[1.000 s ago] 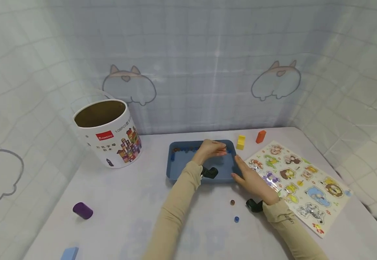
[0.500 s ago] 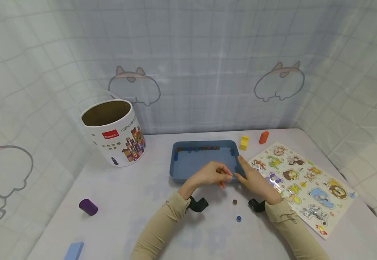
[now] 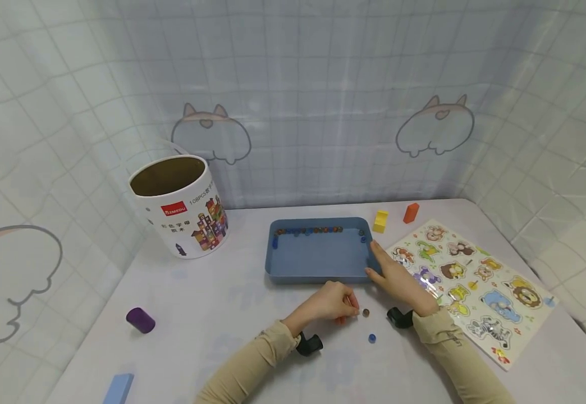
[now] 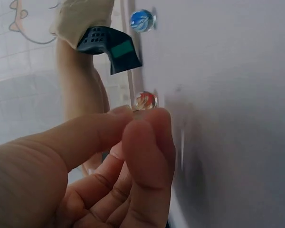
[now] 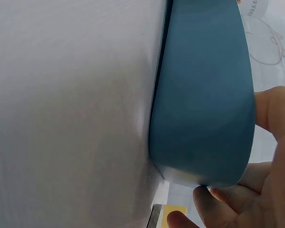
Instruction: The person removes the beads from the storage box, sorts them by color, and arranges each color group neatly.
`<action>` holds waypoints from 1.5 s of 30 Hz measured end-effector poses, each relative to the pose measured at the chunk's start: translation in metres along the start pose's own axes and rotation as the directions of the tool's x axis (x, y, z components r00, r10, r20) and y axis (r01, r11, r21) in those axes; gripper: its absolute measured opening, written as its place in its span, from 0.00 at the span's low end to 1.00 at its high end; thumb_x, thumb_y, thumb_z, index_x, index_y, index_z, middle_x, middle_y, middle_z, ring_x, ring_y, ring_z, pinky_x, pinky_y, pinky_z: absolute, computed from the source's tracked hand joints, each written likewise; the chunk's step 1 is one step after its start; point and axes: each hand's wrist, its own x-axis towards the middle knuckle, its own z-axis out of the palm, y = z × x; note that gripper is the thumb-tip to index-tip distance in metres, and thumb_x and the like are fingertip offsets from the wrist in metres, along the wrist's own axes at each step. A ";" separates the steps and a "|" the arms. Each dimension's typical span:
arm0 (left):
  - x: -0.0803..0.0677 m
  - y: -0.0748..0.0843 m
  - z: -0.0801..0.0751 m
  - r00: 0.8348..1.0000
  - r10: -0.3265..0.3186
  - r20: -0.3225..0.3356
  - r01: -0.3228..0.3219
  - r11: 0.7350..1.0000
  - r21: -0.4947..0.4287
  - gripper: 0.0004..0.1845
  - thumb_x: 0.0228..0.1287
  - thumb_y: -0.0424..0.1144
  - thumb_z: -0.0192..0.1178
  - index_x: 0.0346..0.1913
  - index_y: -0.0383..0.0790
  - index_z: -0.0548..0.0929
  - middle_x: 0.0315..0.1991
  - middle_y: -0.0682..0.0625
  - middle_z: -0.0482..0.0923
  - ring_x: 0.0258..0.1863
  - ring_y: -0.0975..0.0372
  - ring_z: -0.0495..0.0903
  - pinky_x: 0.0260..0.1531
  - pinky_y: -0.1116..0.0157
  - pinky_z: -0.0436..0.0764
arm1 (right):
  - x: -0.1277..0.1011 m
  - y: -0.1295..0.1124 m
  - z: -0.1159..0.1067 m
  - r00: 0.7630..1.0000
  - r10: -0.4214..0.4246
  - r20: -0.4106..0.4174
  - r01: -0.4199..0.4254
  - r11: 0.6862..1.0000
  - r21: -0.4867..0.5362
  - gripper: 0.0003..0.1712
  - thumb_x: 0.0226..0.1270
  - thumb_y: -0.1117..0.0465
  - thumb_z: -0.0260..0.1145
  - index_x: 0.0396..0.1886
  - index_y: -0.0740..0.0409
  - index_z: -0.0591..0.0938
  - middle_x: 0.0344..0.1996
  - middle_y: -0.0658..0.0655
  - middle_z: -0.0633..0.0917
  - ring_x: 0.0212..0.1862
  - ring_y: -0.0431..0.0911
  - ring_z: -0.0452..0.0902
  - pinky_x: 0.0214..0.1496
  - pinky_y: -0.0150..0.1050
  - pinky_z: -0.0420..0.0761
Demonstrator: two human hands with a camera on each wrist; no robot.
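Observation:
A blue tray [image 3: 318, 255] lies mid-table with a row of small marbles [image 3: 308, 230] along its far wall. My right hand [image 3: 380, 265] rests against the tray's right front corner with straight fingers; in the right wrist view its fingers [image 5: 228, 204] sit at the tray wall [image 5: 204, 104]. In front of the tray, my left hand [image 3: 355, 307] lies on the table with thumb and forefinger curled together. A reddish marble [image 3: 366, 312] [image 4: 145, 100] lies just beyond my left hand's fingertips [image 4: 145, 128]. A blue marble [image 3: 371, 338] [image 4: 142, 21] lies nearer to me.
A white cardboard tub [image 3: 179, 205] stands open at the back left. A purple cylinder [image 3: 140, 320] and a light blue block [image 3: 118, 388] lie front left. A yellow block [image 3: 381, 221] and an orange block [image 3: 411, 212] stand behind the tray. An animal puzzle board [image 3: 475, 280] lies right.
My left hand has drawn back from the far wall of the tray, over its front edge, down to the table beside the reddish marble. My right hand has stayed at the tray's corner.

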 end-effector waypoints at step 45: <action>0.139 0.011 -0.058 0.939 -0.340 0.052 0.278 0.665 -0.693 0.13 0.64 0.22 0.57 0.51 0.19 0.80 0.52 0.30 0.80 0.24 0.62 0.81 0.31 0.72 0.83 | 0.003 0.004 0.002 0.998 -0.030 -0.049 0.032 0.999 0.042 0.41 0.74 0.57 0.58 0.75 0.70 0.51 0.74 0.72 0.56 0.73 0.65 0.56 0.70 0.60 0.62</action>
